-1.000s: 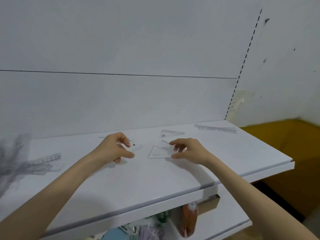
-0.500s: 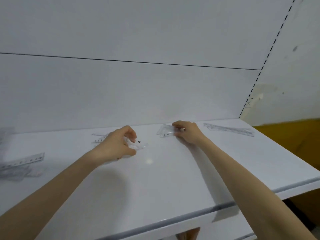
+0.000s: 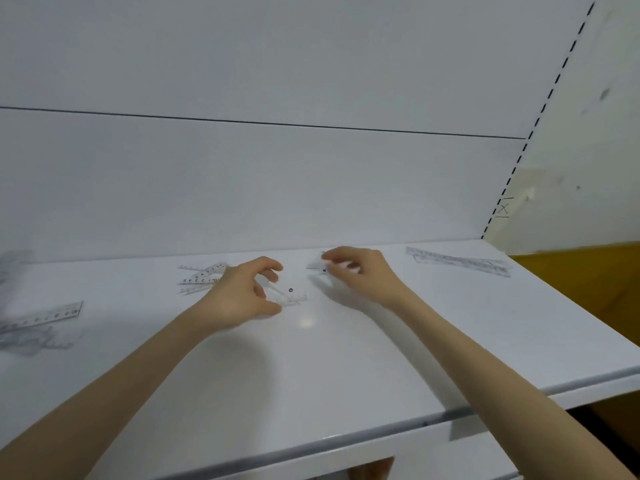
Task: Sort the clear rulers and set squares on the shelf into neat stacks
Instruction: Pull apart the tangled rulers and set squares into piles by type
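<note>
My left hand (image 3: 244, 292) pinches a clear set square (image 3: 289, 296) between thumb and fingers at the middle of the white shelf (image 3: 346, 368). My right hand (image 3: 360, 271) grips another small clear set square (image 3: 317, 265) near the back wall, its tip sticking out to the left of my fingers. Behind my left hand lies a loose pile of clear rulers (image 3: 202, 275). A long clear ruler stack (image 3: 457, 261) rests at the back right. More rulers (image 3: 41, 320) lie blurred at the far left.
The shelf's back panel (image 3: 277, 188) rises right behind the hands. The shelf's front edge (image 3: 381, 434) runs across the lower part of the view, with a lower shelf beneath. A yellow-brown floor (image 3: 588, 271) shows past the right end.
The view has tilted up. My right hand reached to the back, took hold of the small set square there and drew it slightly left. My left hand kept its set square, fingers spread a little.
</note>
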A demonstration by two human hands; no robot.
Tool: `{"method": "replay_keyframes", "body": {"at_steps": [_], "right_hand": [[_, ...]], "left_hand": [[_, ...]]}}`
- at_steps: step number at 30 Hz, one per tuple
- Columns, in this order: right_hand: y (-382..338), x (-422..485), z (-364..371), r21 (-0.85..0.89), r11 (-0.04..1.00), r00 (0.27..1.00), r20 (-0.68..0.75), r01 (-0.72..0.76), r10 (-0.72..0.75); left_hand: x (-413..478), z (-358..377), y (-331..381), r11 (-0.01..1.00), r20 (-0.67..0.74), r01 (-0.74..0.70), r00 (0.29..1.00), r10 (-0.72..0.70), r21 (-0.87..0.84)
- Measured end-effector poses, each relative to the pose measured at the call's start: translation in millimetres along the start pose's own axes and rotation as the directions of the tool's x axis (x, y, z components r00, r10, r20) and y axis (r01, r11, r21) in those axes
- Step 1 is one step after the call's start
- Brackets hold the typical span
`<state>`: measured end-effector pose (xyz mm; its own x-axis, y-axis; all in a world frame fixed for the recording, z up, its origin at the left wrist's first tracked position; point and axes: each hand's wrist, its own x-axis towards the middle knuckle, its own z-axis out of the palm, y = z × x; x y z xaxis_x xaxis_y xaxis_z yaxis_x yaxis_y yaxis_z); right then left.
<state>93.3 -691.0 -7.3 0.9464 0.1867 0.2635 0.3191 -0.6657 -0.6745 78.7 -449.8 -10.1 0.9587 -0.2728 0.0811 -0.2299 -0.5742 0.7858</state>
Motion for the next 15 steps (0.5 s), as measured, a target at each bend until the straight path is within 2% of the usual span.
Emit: {"method": "replay_keyframes", "body": {"at_steps": [2,4,10,15], "right_hand": [[-26,-17,8,0.165,0.986,0.995,0.1,-0.029,0.012],[-39,-28,17,0.201,0.978,0.984,0.18,-0.051,0.015],[-53,-41,35,0.266,0.963,0.978,0.211,-0.052,-0.006],[-68,-33,46,0.327,0.943,0.983,0.183,-0.067,0.006]], "left_hand": [[-4,4,3,1.0,-0.016,-0.015,1.0,0.015,0.019],[-10,6,7,0.998,-0.035,-0.035,0.999,0.037,0.054],[-37,-3,7,0.989,-0.057,-0.051,0.997,0.059,0.137],[-71,-29,-15,0.971,-0.095,0.041,0.995,-0.019,0.235]]}}
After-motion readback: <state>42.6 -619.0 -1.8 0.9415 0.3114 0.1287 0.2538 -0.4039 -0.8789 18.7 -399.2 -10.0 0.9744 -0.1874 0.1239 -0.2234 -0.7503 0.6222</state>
